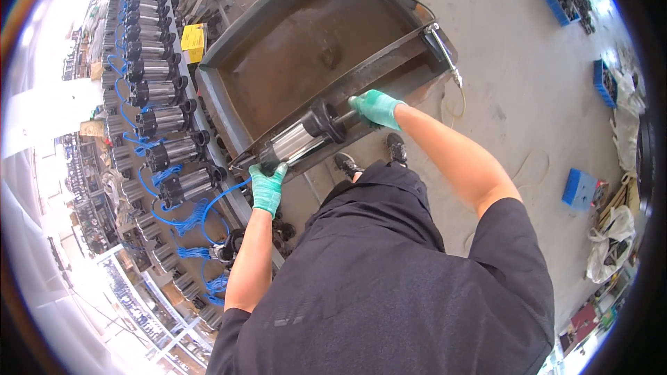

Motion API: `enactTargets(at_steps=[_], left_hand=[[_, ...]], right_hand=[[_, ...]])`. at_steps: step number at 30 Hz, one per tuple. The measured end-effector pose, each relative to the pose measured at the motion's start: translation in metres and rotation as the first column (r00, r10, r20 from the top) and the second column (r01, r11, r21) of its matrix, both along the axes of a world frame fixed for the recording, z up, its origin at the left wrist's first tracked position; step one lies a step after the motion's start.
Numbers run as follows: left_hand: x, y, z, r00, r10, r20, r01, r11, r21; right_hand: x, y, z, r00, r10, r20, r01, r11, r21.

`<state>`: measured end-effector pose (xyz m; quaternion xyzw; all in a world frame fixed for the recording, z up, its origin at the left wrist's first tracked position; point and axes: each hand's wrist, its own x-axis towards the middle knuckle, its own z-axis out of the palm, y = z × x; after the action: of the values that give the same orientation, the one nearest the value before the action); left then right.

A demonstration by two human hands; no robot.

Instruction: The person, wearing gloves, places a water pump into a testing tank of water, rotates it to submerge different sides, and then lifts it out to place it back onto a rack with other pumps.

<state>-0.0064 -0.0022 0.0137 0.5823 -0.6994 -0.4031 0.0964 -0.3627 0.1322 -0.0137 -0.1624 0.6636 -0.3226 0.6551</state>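
Observation:
A pump-like unit (292, 144), with a shiny steel cylinder and black ends, lies slanted across the near ledge of a big grey tub (215, 107). My left hand (267, 191), in a green glove, grips its lower left black end, thumb on top. From beside that hand a blue cable (221, 198) trails off to the left. At the other end, past the wide black collar (322, 119), my gloved right hand (377, 109) is closed around a short dark rod (347, 119). The fingers' undersides are hidden.
Murky brown water (299, 48) fills the tub. A slim metal fitting (443, 52) with a hose hangs at its right corner. Similar steel units (163, 119) line a rack on the left, near a yellow box (193, 43). Blue bins (579, 189) stand on the floor at right.

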Motion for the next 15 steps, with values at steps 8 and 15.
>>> enactTargets(at_steps=[8,15], left_hand=[[0.008,-0.004,-0.009,0.999,0.020,-0.028,-0.020,0.999,0.028],[0.008,-0.010,-0.005,0.998,0.059,-0.038,-0.054,0.992,0.112]], right_hand=[[-0.023,0.026,0.006,0.701,0.160,-0.695,-0.589,0.679,-0.438],[-0.028,0.002,0.014,0.852,0.320,-0.415,-0.470,0.816,-0.336]])
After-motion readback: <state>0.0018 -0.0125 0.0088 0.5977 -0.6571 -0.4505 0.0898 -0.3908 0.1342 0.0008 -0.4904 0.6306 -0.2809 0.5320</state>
